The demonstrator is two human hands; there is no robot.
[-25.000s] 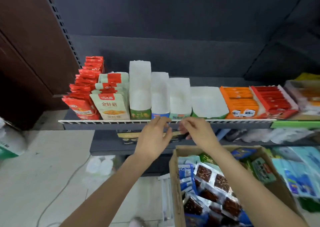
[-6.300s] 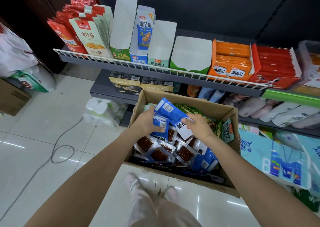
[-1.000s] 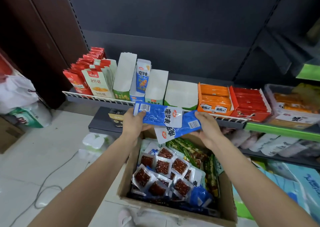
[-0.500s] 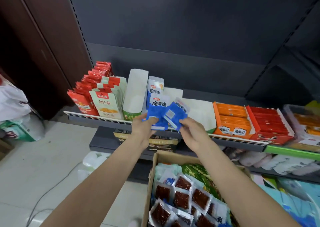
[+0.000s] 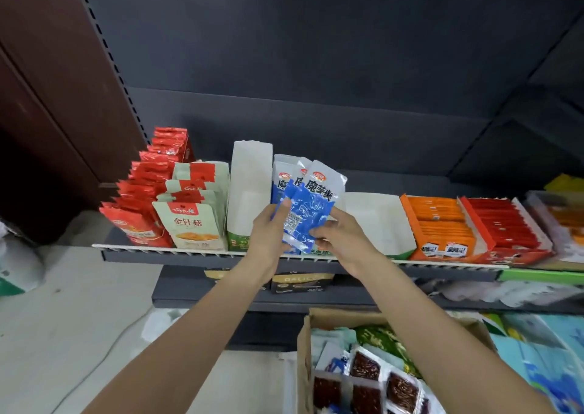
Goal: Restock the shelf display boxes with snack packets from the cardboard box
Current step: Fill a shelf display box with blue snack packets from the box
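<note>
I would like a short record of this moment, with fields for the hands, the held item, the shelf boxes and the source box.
left hand: grips the blue snack packets from the left
right hand: holds the same packets from the right
packets: upright, at the blue display box
white display box: looks empty
wide white box: looks empty
cardboard box: below the shelf, holds more packets

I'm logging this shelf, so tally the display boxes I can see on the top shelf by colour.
White boxes: 2
Blue box: 1
Orange box: 1
Red box: 1
Total: 5; the hands and their blue packets may hide another.
</note>
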